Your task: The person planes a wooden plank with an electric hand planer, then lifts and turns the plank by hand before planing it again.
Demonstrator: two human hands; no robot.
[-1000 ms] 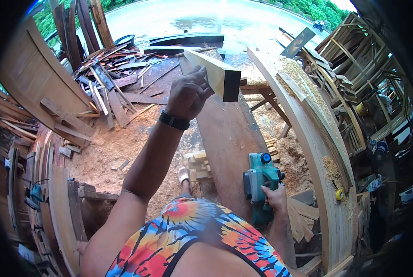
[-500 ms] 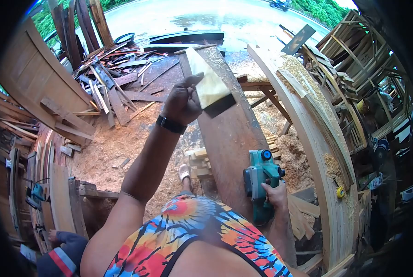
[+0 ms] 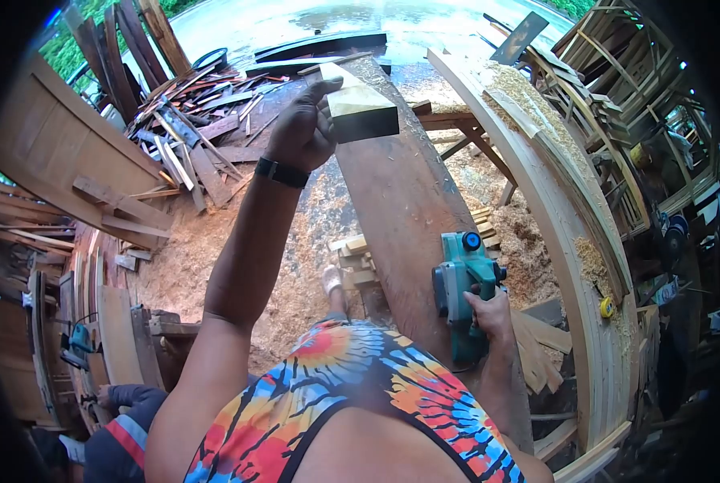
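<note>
My left hand point(image 3: 303, 129), with a dark watch on its wrist, grips the left side of a short wooden block point(image 3: 363, 103) raised above the far part of the workbench plank. The block's pale top catches the light, and its near end is in dark shadow. Lower right, my right hand point(image 3: 490, 312) is wrapped round the handle of a teal electric planer point(image 3: 462, 282). The planer rests on the long brown plank point(image 3: 404, 217) of the bench. Part of the right hand's grip is hidden by the tool.
Right of the bench stands a long pale timber point(image 3: 537, 193) with shavings and a yellow tape measure point(image 3: 607, 307) on it. Small wood pieces point(image 3: 355, 262) are stacked beside the bench. Scrap wood point(image 3: 191, 121) lies at the far left. Another person's sleeve point(image 3: 126, 439) shows lower left.
My left hand has lifted and tilted the block, so its near end faces me more and it looks shorter. The right hand stays on the planer; the view has shifted slightly.
</note>
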